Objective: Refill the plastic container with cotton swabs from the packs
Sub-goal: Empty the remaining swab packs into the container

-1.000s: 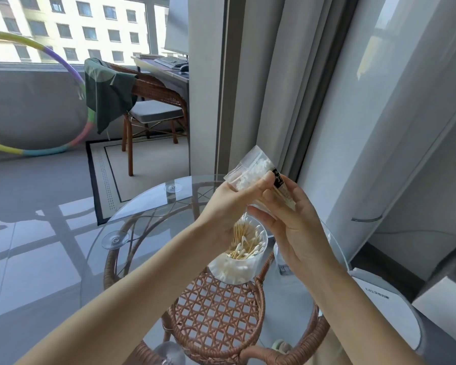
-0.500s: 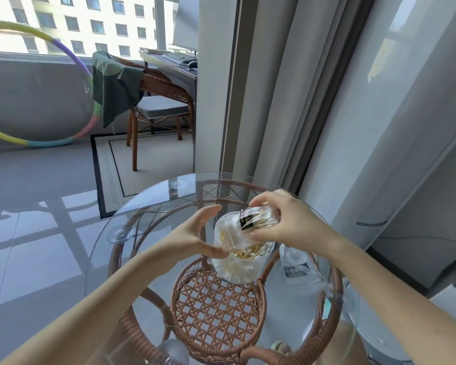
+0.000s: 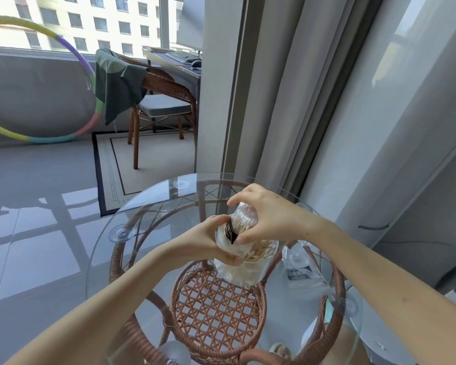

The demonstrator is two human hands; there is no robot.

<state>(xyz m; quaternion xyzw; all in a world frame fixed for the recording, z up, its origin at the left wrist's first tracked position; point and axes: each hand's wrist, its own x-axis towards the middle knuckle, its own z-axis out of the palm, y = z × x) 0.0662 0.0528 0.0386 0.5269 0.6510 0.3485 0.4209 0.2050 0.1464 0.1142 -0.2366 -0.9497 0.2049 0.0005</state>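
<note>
Right hand (image 3: pixel 271 219) pinches the upended pack (image 3: pixel 241 219) above the plastic container (image 3: pixel 248 270); left hand (image 3: pixel 206 243)'s grip apparently curls round its rim. Aim the opening inside, squeeze gently.

Bare left hand (image 3: pixel 206 241) and right hand (image 3: pixel 271 217), slender bare forearms (image 3: pixel 379 272), short plain nails (image 3: pixel 241 239), small dark mole (image 3: pixel 403 299).

The clear round plastic container (image 3: pixel 248 270) sits on the round glass-topped wicker table (image 3: pixel 132 259). The left hand (image 3: pixel 206 241) grips its left side. Just above it, the right hand (image 3: pixel 271 217) holds a tilted clear plastic pack of cotton swabs (image 3: pixel 244 219). Right of the container, a flat clear plastic bag (image 3: pixel 298 270) lies on the glass. A brown wicker chair (image 3: pixel 166 88) stands far behind it, leftward.
</note>
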